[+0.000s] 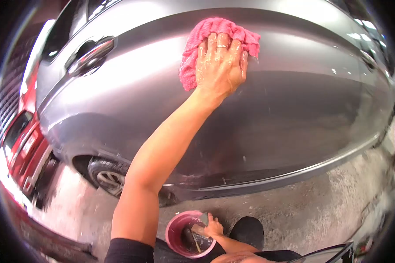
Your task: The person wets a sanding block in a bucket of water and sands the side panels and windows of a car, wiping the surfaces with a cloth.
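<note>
My left fingers [212, 46] lie flat, pressing the bumpy pink cloth [208, 27] on the shiny silver car door [267, 114] so it won't drop. My right fingers [211, 218] grip the round pink bucket [174, 230], maybe to steady it.

I see the pink cloth [213, 27] — a soft, textured one, rumpled along its edges — spread flat against the upper side of the grey car [276, 114], to the right of a door handle. The car's metallic paint is glossy, with bright reflections above and a darker lower panel. The bucket [174, 230], round and pink, stands below beside the car — on my feed its contents are hard to make out.
</note>
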A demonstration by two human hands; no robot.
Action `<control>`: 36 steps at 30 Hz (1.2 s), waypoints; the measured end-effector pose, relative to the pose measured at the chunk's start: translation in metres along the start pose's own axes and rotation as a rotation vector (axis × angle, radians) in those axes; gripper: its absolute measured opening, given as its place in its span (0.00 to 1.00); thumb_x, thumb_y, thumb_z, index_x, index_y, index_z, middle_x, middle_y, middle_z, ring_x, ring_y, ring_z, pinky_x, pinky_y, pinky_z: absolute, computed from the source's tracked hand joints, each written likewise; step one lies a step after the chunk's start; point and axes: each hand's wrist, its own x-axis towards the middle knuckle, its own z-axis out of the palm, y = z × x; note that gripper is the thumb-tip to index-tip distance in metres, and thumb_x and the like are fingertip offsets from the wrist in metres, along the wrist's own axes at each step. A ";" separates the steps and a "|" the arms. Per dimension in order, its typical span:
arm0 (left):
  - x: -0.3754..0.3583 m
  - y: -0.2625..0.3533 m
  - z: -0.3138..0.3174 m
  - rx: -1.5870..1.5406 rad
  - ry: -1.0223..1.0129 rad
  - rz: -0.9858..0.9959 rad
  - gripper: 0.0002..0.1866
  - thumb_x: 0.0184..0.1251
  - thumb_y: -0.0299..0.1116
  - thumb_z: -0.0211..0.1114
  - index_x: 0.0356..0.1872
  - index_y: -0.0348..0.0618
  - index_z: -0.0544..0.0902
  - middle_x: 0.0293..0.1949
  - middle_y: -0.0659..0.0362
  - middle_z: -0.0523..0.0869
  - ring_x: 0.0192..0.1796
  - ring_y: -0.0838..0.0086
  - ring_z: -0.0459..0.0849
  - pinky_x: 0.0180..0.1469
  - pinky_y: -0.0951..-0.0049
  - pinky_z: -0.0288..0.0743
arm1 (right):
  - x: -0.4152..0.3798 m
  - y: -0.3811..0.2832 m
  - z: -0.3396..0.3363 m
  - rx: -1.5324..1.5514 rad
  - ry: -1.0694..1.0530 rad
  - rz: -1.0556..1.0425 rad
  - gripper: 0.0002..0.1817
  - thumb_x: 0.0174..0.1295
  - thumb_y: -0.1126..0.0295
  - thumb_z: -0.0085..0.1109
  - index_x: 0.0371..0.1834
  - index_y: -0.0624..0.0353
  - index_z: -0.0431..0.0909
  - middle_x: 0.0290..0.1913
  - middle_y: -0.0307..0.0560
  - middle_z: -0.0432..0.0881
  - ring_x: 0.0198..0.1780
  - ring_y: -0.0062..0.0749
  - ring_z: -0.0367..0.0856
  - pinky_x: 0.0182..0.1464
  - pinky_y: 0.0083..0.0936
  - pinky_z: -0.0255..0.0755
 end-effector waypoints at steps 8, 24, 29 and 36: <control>0.020 0.105 0.052 -0.170 -0.024 0.160 0.14 0.62 0.38 0.62 0.43 0.40 0.82 0.46 0.49 0.80 0.52 0.55 0.78 0.55 0.53 0.71 | 0.007 0.012 0.008 0.056 0.010 0.022 0.40 0.60 0.52 0.56 0.76 0.47 0.55 0.60 0.70 0.74 0.57 0.65 0.78 0.57 0.52 0.74; -0.213 0.149 0.035 -0.364 -0.450 0.386 0.22 0.60 0.35 0.59 0.58 0.49 0.79 0.58 0.61 0.78 0.62 0.68 0.74 0.63 0.59 0.66 | -0.011 -0.003 -0.017 0.013 0.086 -0.022 0.39 0.54 0.66 0.58 0.73 0.47 0.57 0.54 0.66 0.76 0.49 0.65 0.82 0.50 0.54 0.78; -0.319 0.106 -0.025 -0.267 -0.725 0.369 0.22 0.62 0.39 0.58 0.59 0.59 0.80 0.61 0.65 0.80 0.64 0.69 0.76 0.66 0.54 0.65 | 0.003 0.010 0.002 0.042 0.116 -0.028 0.41 0.52 0.67 0.64 0.73 0.47 0.57 0.52 0.67 0.76 0.47 0.64 0.83 0.48 0.53 0.79; -0.391 0.011 -0.101 -0.129 -0.759 0.411 0.17 0.53 0.42 0.67 0.47 0.66 0.85 0.52 0.70 0.81 0.60 0.69 0.76 0.60 0.56 0.66 | 0.004 0.007 -0.002 0.033 0.069 -0.027 0.54 0.48 0.34 0.66 0.74 0.53 0.59 0.55 0.69 0.76 0.52 0.66 0.81 0.52 0.52 0.77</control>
